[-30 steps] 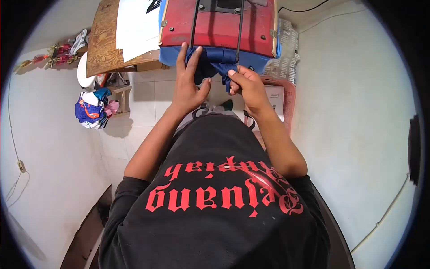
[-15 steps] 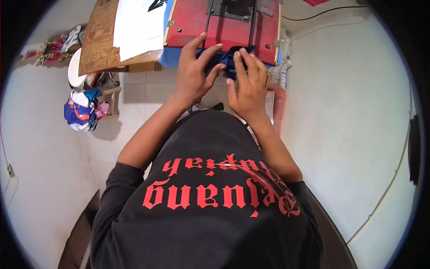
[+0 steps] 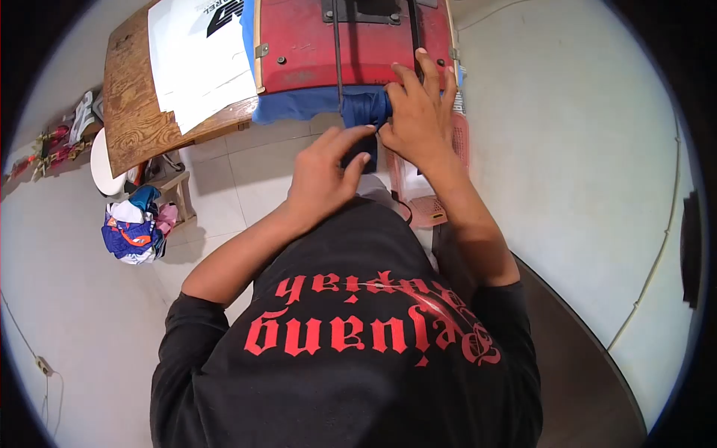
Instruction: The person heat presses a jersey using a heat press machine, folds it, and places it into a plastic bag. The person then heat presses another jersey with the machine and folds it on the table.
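A dark blue cloth (image 3: pixel 364 110) is bunched at the near edge of a red, box-like machine part (image 3: pixel 314 63) that has two dark rods. Lighter blue cloth (image 3: pixel 287 106) lies beneath that part. My left hand (image 3: pixel 325 170) is just below the bunched cloth, its index finger and thumb curved around the hanging dark end; whether they press on it is unclear. My right hand (image 3: pixel 424 112) rests at the cloth's right side with its fingers spread up toward the right rod, its thumb beside the cloth.
A wooden table (image 3: pixel 131 97) with white printed sheets (image 3: pixel 194 75) stands at the upper left. Below it are a white round seat (image 3: pixel 108 164) and a pile of clothes (image 3: pixel 134 231). A pink basket (image 3: pixel 429 213) sits under the machine, and a wall (image 3: pixel 575 149) runs along the right.
The view has shifted, with the red part now further left. My left hand has dropped below the cloth. My right hand has gone from gripping the cloth to spread fingers at its right side.
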### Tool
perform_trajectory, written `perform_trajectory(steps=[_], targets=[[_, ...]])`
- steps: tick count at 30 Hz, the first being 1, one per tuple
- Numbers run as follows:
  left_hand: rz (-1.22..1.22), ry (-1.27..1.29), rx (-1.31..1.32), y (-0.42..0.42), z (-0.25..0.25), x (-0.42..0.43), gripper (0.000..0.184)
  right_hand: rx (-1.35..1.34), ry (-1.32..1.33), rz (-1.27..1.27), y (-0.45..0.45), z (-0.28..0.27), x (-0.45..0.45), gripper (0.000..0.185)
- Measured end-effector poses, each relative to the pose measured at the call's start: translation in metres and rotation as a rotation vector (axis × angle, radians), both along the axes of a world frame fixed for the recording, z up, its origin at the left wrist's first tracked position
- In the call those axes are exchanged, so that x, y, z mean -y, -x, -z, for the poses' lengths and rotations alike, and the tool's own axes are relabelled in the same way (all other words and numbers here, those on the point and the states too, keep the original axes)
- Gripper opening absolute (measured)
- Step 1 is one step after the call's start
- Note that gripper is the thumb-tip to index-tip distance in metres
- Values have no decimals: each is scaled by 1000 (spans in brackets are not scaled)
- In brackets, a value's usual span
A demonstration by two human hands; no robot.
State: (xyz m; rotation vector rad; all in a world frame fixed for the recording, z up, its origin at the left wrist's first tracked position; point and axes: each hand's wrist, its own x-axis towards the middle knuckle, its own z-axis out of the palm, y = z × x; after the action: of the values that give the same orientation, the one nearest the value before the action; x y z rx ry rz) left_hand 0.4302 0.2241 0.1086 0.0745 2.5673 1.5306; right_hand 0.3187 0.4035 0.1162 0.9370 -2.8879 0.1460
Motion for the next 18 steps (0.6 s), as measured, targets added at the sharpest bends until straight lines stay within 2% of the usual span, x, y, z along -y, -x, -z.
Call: perform_trajectory(steps=[4,5,7,10,12,13,16,18], targets=[[-100,279,-446,12,-7,0,78,84,268,-112,5,-3,-16,43],[-97,316,-514,23,-8,0,82,68,225,-109,8,-2,-23,39],[-37,426,-561,38,-2,-2,94,-16,319,-83,16,11,-26,25],[31,557,-507,59,9,-4,89,-100,452,-10,13,14,-15,15],[31,592,-559,67,20,-2,81,-153,566,60,9,16,-8,11],[44,632,-566,70,22,-3,75,-212,614,100,6,19,-4,12],[44,586,-574,68,24,-6,72,-352,611,71,-20,13,0,44],[3,528,-587,69,22,-9,76,-217,449,39,-41,13,1,55]])
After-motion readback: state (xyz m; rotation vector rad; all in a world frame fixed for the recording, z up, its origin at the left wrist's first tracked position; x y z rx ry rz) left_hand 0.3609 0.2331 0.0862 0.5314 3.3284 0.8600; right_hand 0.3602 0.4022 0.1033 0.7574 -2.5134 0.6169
